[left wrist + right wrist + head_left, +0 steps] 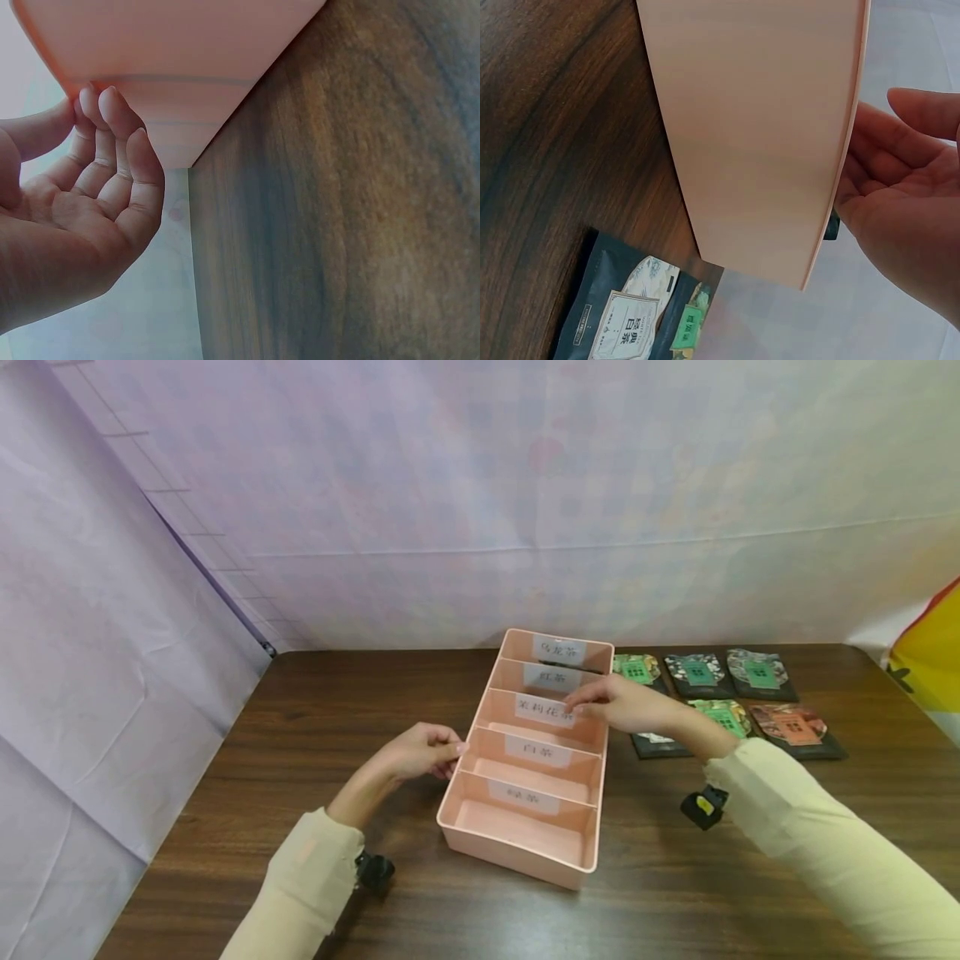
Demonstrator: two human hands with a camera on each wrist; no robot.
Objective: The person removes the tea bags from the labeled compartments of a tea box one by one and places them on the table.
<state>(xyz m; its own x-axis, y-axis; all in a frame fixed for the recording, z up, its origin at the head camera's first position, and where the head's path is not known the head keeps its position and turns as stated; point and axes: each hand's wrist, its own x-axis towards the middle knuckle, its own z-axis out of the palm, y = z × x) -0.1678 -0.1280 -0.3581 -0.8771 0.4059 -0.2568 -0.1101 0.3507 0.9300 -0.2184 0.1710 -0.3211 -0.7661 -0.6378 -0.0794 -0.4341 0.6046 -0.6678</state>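
A long pink box (513,857) with dividers stands on the table, white labels in Chinese on its compartments. At its left long side, my left hand (420,750) pinches the rim, thumb above and fingertips against the outer wall in the left wrist view. My right hand (630,703) reaches over the right rim, its fingers loosely bent above the middle compartment and holding nothing. In the rearmost compartment the dark edge of a packet (570,667) shows behind the divider. The right wrist view has the right fingers partly hidden behind the box wall (757,127).
Several dark tea packets lie right of the box in two rows, among them an orange-labelled packet (797,727) and a white-labelled packet (626,322). The brown table (337,693) ends at a pale curtain (450,510). Something yellow (933,660) stands at the far right.
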